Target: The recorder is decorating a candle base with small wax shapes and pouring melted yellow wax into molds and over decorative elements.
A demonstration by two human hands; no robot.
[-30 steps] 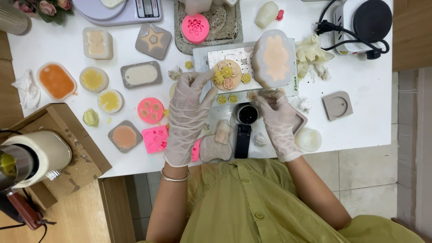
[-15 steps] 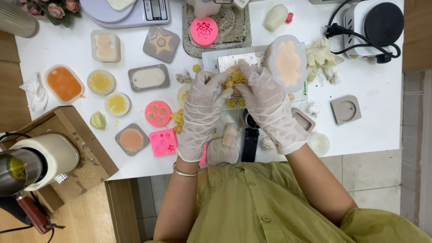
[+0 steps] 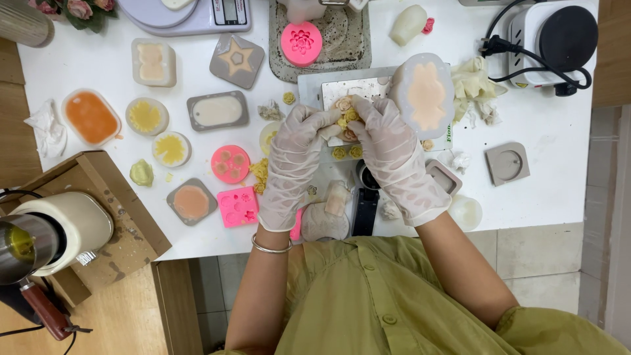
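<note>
Working close together over the middle of the white table, both gloved hands meet at a small cluster of yellow and peach wax flowers; the left hand has its fingers curled in, the fingertips pinching at the cluster from its side; the right hand is likewise half closed, thumb and forefinger nipped on the same little pieces, though from here I cannot quite tell which hand carries the weight of them. The cluster sits over a grey metal tray, and a few loose yellow rosettes lie just under the hands. Just beside the right hand, touching its knuckles or nearly so, stands a translucent oval mould filled with peach wax; beyond that, a crumpled pale glove and a white hot plate with a black cable. To the left of the left hand lie a round pink mould, a square pink mould, a grey rectangular mould with white wax and a star mould; a silver bangle rings the left wrist.
</note>
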